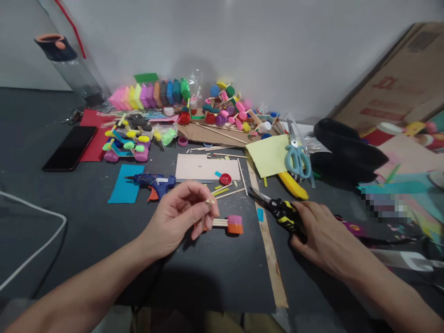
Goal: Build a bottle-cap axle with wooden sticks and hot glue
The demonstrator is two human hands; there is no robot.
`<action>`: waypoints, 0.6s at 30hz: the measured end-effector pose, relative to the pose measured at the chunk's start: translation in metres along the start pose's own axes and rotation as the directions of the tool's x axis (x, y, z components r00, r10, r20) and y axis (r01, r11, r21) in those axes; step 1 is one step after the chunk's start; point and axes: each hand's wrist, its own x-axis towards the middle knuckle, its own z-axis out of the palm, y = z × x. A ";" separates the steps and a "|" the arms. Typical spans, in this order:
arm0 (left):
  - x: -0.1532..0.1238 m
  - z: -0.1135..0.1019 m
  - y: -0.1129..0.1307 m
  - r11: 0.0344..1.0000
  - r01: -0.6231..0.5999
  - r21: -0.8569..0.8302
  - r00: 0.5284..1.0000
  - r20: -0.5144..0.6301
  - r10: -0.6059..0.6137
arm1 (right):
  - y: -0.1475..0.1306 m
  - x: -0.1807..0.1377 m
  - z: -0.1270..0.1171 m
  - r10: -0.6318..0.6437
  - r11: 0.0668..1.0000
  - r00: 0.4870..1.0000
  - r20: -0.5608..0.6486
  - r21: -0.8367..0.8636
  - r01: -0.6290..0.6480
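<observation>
Left hand (176,217) pinching short wooden sticks (210,202) at its fingertips, pink-and-orange capped piece (235,224) just beside it on the dark worktop (215,273); right hand (322,236) closed around black-and-yellow snips (277,210), blades pointing towards the sticks

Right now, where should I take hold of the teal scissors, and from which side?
Take the teal scissors by their handle loops, reaching in from the near side. They lie flat, loops toward the person, blades pointing away. The yellow knife lies close before the loops, so it is probably best to come down from above it.
</observation>
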 end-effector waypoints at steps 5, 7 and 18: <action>0.001 0.000 0.001 1.000 0.016 -0.022 1.000 -0.004 -0.016 | -0.001 -0.001 0.001 0.011 0.996 0.998 -0.064 0.088 -0.005; 0.000 0.001 0.001 0.999 0.045 -0.021 0.999 -0.014 -0.045 | -0.012 0.003 -0.007 -0.009 0.989 0.990 -0.140 0.143 0.029; 0.004 -0.006 -0.008 0.952 0.299 -0.068 0.944 -0.122 -0.305 | -0.077 0.069 -0.042 -0.195 0.836 0.930 -0.313 0.443 0.325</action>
